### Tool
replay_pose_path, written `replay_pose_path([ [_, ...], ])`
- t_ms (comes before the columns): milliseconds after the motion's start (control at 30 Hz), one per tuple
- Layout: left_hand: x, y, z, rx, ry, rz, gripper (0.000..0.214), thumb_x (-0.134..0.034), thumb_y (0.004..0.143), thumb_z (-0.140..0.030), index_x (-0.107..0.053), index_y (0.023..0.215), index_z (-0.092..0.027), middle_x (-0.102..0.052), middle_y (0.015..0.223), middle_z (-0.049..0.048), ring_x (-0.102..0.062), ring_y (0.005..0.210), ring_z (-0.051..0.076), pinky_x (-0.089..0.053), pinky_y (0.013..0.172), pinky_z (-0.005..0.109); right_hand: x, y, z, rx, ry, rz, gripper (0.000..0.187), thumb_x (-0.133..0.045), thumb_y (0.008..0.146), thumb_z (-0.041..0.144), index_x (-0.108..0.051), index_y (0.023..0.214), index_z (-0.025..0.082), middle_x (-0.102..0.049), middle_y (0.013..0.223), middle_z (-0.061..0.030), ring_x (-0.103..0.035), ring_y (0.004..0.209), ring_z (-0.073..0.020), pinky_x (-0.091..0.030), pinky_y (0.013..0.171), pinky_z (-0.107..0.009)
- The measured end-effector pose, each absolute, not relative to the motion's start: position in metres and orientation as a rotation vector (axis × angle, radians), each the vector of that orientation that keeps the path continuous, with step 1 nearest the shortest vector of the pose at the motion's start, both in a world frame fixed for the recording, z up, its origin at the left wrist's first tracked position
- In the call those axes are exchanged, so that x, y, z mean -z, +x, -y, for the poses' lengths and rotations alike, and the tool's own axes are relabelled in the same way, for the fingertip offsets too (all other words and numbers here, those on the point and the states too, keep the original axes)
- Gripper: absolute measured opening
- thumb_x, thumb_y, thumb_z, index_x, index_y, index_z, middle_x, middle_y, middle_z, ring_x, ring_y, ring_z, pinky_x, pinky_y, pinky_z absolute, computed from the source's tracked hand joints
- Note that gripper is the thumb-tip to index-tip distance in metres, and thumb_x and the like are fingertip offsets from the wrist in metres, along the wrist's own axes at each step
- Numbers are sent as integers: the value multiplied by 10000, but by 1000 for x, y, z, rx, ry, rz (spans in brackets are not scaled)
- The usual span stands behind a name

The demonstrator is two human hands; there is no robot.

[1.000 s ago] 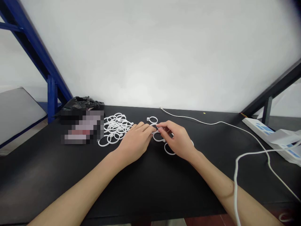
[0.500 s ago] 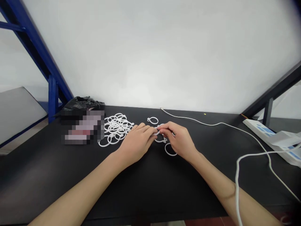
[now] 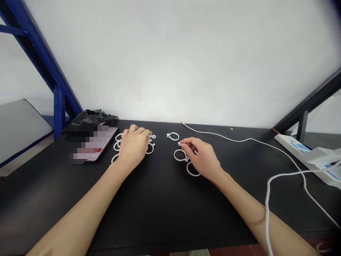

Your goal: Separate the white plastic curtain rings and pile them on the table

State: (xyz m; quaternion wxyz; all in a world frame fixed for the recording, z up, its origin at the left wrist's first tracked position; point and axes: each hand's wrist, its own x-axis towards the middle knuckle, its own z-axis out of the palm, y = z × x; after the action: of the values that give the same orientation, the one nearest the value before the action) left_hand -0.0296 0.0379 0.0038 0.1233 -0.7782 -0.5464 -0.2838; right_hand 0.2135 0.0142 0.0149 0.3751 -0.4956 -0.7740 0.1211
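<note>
Over the pile of white plastic rings point(image 3: 116, 145) at left is my left hand point(image 3: 134, 144), its bent fingers slightly apart and the fingertips hidden. One ring's small eyelet point(image 3: 153, 137) sticks out beside its index finger. My right hand point(image 3: 204, 154) is closed, thumb and index finger pinching a white curtain ring by its eyelet point(image 3: 180, 143); the hand covers most of that ring. Close by lie a loose ring point(image 3: 174, 155) left of the right hand, another point(image 3: 189, 173) partly under it, and a third point(image 3: 174, 136) farther back.
A partly blurred phone point(image 3: 106, 142) lies left of the pile, with a crumpled black bag point(image 3: 93, 116) behind it. A white cable point(image 3: 250, 139) runs across the right side of the black table point(image 3: 160, 213). White-and-blue packaging point(image 3: 298, 145) sits at the right edge.
My left hand has left the ring at my right fingers and moved left over the pile. My right hand stays nearly in place, still pinching a ring.
</note>
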Motion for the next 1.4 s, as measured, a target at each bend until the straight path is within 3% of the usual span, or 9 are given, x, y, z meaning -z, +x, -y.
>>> replay_pose_path([
  [300,3,-37,-40,695,-2218,1679,256,-493,829,-133,-720,912,-219,-742,935,86,-514,962,328,-394,819,513,-16,214,-14,-266,-1331,2028,170,-540,937,326,-694,937,254,-711,847,-12,-609,802,-173,-470,682,-303],
  [567,-9,-18,-29,797,-2296,1560,279,-431,913,-162,-705,943,-211,-738,948,77,-520,964,305,-417,840,504,-18,215,-15,-132,-1384,2148,147,-540,934,293,-672,915,229,-693,860,-36,-570,859,-207,-466,752,-341],
  [733,-10,-4,-22,827,-2525,1389,255,-431,947,-178,-684,976,-195,-724,980,61,-517,947,265,-445,842,458,-18,212,-11,-9,-1435,2313,161,-634,858,376,-647,856,215,-659,870,-64,-552,853,-234,-456,781,-387],
  [867,-9,3,-17,824,-2680,1304,234,-440,961,-189,-669,1006,-174,-708,1003,60,-514,974,250,-459,867,435,-20,211,-8,53,-1475,2401,106,-633,805,291,-629,875,212,-655,838,-59,-536,844,-242,-440,790,-415],
  [1067,-11,9,-10,776,-2830,1255,192,-480,947,-193,-661,1008,-183,-681,994,53,-513,993,238,-458,911,435,-20,210,-8,-43,-1421,2486,93,-554,818,147,-619,858,200,-656,882,-57,-528,865,-232,-446,772,-389],
  [1200,-12,11,-8,742,-2889,1248,168,-530,933,-217,-657,1038,-180,-659,1032,59,-505,1006,239,-466,903,422,-20,207,-8,-162,-1291,2368,101,-546,866,154,-601,930,210,-651,924,-37,-537,891,-204,-472,761,-333],
  [1400,-12,12,-9,757,-2873,1231,209,-458,982,-223,-655,938,-168,-657,951,51,-497,915,214,-467,862,397,-21,206,-7,-167,-1155,2217,144,-568,883,170,-599,1017,214,-645,968,-43,-585,921,-191,-510,797,-333],
])
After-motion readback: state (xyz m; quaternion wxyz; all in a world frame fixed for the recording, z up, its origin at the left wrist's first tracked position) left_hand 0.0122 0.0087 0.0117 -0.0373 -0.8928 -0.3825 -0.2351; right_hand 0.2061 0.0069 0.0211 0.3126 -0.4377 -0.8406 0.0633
